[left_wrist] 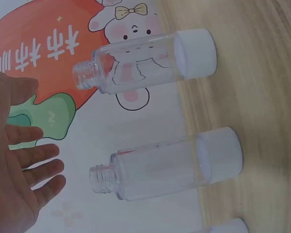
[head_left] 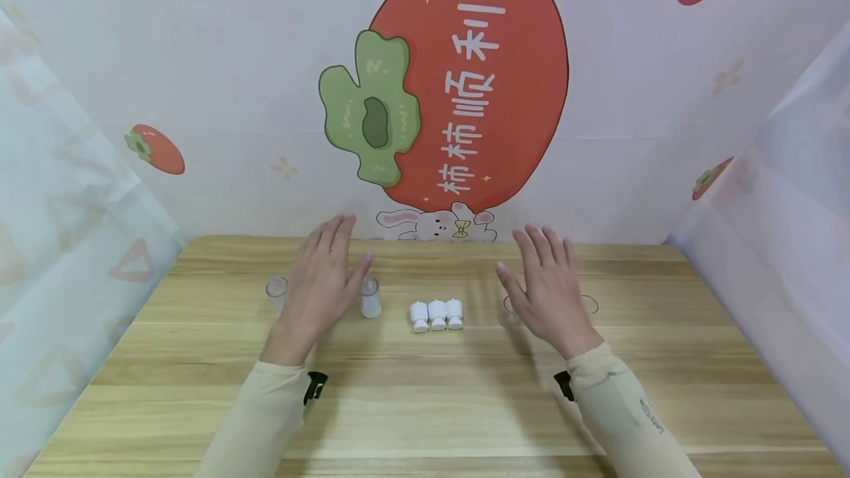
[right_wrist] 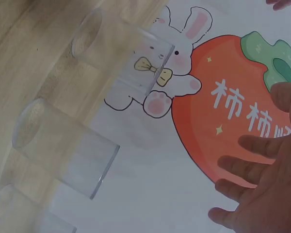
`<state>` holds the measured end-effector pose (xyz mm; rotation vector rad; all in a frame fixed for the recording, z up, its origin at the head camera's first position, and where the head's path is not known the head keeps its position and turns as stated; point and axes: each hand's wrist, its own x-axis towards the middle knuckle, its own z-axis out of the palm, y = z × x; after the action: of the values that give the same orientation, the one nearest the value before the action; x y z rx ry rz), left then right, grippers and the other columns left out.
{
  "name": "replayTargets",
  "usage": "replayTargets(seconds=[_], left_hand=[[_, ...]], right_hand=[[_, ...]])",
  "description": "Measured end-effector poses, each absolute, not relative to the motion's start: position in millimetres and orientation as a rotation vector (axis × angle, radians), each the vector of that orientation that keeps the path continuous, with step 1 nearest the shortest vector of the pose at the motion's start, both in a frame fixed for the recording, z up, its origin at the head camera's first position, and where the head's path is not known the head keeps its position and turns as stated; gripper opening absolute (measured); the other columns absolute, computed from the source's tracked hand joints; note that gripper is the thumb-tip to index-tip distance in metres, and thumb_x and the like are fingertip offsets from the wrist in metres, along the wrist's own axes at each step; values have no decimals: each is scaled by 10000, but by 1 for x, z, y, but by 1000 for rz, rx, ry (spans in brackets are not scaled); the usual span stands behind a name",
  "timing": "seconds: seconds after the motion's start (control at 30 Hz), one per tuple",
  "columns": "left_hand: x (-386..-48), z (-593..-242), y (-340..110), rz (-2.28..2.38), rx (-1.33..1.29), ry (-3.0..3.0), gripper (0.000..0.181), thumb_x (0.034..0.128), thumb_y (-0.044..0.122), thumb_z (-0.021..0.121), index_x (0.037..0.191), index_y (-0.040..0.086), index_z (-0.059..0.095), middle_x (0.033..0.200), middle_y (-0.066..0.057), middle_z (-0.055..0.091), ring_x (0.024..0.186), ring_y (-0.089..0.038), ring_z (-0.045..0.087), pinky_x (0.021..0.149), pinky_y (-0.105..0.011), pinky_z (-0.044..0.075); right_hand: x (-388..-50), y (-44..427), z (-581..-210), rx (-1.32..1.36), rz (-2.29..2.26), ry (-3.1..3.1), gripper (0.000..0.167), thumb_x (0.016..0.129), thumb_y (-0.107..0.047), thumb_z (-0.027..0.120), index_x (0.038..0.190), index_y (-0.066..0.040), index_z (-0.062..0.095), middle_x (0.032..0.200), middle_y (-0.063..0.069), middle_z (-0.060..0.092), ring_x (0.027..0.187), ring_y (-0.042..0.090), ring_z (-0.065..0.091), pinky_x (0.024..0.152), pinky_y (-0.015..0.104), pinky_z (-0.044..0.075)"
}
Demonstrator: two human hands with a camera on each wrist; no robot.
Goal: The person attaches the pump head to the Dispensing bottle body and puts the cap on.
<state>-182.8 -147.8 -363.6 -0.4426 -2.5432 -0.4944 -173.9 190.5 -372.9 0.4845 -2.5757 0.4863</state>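
Three white tops [head_left: 436, 314] sit in a row on a wooden table [head_left: 425, 419]. At their nine o'clock stand clear bottles [left_wrist: 167, 167], necks bare where visible; at three o'clock, clear cups [right_wrist: 65, 148]. All these parts are separate, so the work looks unstarted, everything left to do. The left hand [head_left: 320, 282], near the bottles, and right hand [head_left: 551, 290], near the cups, are empty, fingers slightly apart. At twelve o'clock, a red cartoon fruit [head_left: 521, 80] reads 柿柿顺利; the right sleeve's [head_left: 627, 415] print is illegible.

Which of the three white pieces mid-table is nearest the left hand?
Leftmost white piece in the head view; the middle one and rightmost one sit farther from the left hand, toward the right hand.
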Motion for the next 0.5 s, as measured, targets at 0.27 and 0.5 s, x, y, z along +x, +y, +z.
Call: replayTargets(seconds=[0.27,0.5], left_hand=[[-178,-372,-145,-630,-448,-2524,566,1007,302,613,1437,-43,485,1383,-244,553,1287,-414,504,1047,-555,427],[-174,-377,-140,-708,-467,-2539,557,1007,285,615,1442,-37,481,1365,-234,565,1269,-404,516,1014,-550,461]], right_hand=[[-168,187,-379,556,554,-2467,517,968,-281,671,1339,60,555,1329,244,568,1260,438,464,1052,582,352],[-162,181,-382,563,592,-2507,490,926,-250,730,1306,25,588,1242,203,612,1160,396,516,978,549,411]])
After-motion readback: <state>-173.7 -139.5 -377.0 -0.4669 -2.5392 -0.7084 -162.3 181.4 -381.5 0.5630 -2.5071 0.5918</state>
